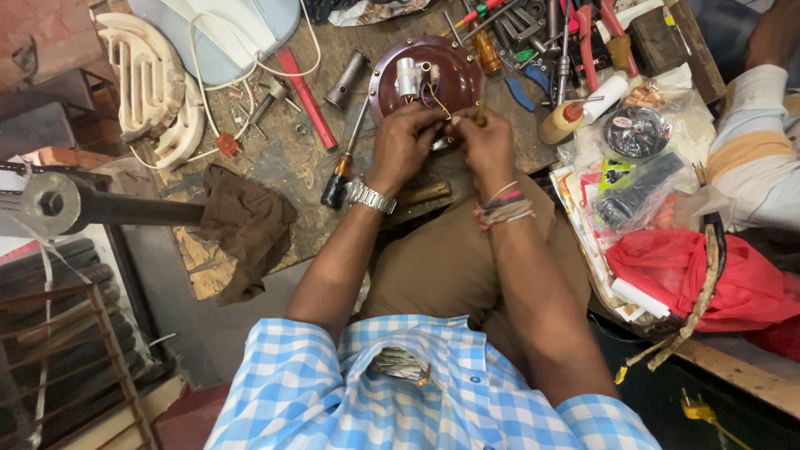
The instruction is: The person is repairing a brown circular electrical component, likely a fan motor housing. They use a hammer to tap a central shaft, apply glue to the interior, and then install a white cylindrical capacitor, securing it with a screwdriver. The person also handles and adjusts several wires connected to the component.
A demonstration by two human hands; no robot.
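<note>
I am seeing my left hand [402,143] curling narrow around the near rim of a dark red round housing [450,71], though what its fingers are pinching is hidden from me. My right hand [486,143] is working just beside it, closed on a thin yellowish tool [481,112] that is standing up between the fingertips. The housing is lying on the wooden bench [283,162] directly beyond both hands, with white parts and coloured wires [433,93] showing at its middle. A screwdriver [343,171] with a black and orange handle is resting just left of my left wrist. Further left, a brown rag [246,225] is hanging over the bench edge. To the right of my right hand, clear plastic packets [637,162] are lying bunched together, one with a green label, and a red plastic bag [696,275] is sitting nearer me beyond them.
</note>
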